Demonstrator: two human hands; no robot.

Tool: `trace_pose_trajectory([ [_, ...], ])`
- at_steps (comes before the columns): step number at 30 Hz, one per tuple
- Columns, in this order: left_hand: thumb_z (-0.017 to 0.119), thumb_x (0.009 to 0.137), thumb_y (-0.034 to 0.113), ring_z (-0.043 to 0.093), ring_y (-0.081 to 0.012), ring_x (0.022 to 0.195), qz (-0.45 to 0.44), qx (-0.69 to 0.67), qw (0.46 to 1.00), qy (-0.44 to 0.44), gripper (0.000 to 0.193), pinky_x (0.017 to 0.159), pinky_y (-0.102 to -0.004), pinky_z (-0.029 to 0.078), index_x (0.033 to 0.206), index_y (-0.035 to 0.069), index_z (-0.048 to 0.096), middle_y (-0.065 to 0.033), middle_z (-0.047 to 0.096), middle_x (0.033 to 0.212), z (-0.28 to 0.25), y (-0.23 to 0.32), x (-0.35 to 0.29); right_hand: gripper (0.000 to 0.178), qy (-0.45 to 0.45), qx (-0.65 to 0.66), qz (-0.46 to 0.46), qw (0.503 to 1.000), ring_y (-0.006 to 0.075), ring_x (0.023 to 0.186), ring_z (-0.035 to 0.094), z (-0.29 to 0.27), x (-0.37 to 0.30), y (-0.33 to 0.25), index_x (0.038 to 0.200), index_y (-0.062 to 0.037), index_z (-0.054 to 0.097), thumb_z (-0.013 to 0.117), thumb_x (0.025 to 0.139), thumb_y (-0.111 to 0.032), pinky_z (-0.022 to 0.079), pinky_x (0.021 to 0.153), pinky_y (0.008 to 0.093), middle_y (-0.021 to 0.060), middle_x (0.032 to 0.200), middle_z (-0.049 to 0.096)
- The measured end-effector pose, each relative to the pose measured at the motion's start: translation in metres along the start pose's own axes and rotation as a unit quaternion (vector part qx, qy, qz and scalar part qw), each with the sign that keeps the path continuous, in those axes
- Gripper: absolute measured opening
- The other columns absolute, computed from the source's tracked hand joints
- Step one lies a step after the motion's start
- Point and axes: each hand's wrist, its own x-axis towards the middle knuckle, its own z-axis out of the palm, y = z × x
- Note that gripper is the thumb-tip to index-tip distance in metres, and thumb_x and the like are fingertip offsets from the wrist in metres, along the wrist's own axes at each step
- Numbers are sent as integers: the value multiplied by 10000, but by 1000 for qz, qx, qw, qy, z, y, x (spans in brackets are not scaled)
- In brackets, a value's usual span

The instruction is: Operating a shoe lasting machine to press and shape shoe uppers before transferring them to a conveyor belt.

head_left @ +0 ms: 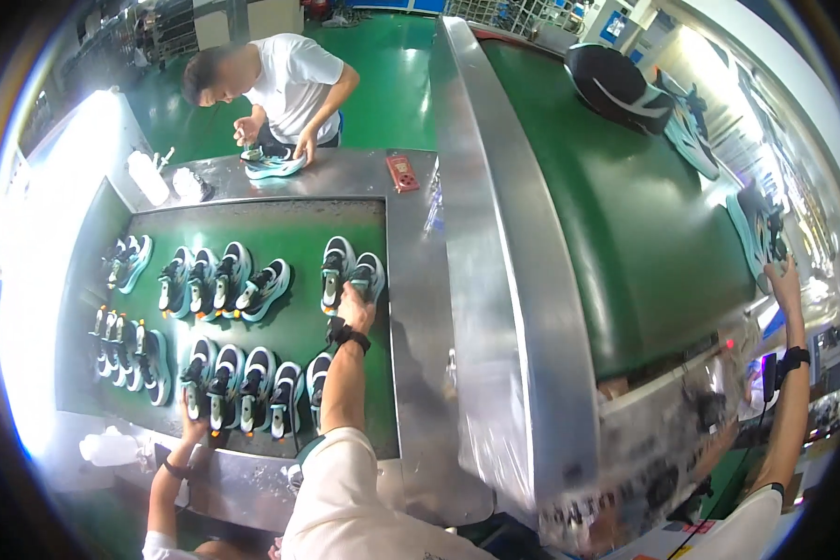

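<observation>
My left hand (356, 308) is closed on the heel end of a black, white and mint sneaker (369, 273) on the green belt (327, 219). A matching sneaker (337, 266) lies beside it to the left. Far to the right, my right hand (784, 283) grips another sneaker (752, 233) with a mint sole, over the edge of the second green conveyor (560, 187). Both my wrists wear black bands. The fingertips of my left hand are partly hidden by the shoe.
Several sneakers (257, 387) stand in rows on the left belt. A co-worker's hand (193, 425) touches one at the near left. Across the belt, a person (294, 89) handles a sneaker (273, 164). A metal rail (523, 252) divides the conveyors. A red card-like item (402, 174) lies behind.
</observation>
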Motion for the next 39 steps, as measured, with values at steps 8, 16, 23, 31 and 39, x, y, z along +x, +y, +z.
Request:
trace_pose_trajectory([
  [8, 740, 812, 272, 614, -443, 1082, -90, 45, 994, -33, 691, 909, -511, 513, 1332, 43, 346, -276, 596, 1188, 7, 8, 32, 1083, -38, -9, 36, 999, 389, 1359, 402, 19, -6, -54, 1469, 113, 238, 749, 743, -507, 336, 1121, 407, 304, 1463, 385],
  [16, 672, 897, 277, 614, -315, 1037, 85, -199, 969, -116, 511, 875, -412, 506, 1254, -32, 476, -199, 620, 1147, 87, -63, -192, 869, -55, -42, 12, 998, 385, 1093, 600, -56, -96, -146, 1300, 62, 449, 797, 658, -410, 473, 944, 407, 283, 1170, 606],
  [23, 556, 937, 285, 584, -276, 939, 19, -331, 808, -488, 385, 848, -441, 462, 1237, 44, 549, -138, 585, 1095, -1, 50, -417, 830, -136, 71, -63, 986, 352, 1112, 595, -88, -151, -115, 1214, 51, 490, 817, 640, -451, 471, 933, 418, 263, 1188, 595],
  [31, 592, 980, 211, 655, -248, 1048, 36, -453, 601, -657, 306, 934, -389, 531, 1141, -43, 649, -136, 680, 1109, -107, 264, -444, 641, 97, 278, -106, 950, 318, 780, 677, -94, -254, -114, 1178, 37, 536, 794, 667, -252, 530, 733, 413, 252, 886, 656],
  [39, 384, 833, 822, 470, -612, 1186, 4, -379, 298, -876, 1058, 960, -724, 395, 1505, 12, 275, -330, 293, 1502, -125, 377, -531, 666, 14, 359, -166, 918, 280, 1373, 410, -195, -519, -40, 1254, -155, 561, 798, 643, -38, 162, 1161, 584, 28, 1321, 573],
])
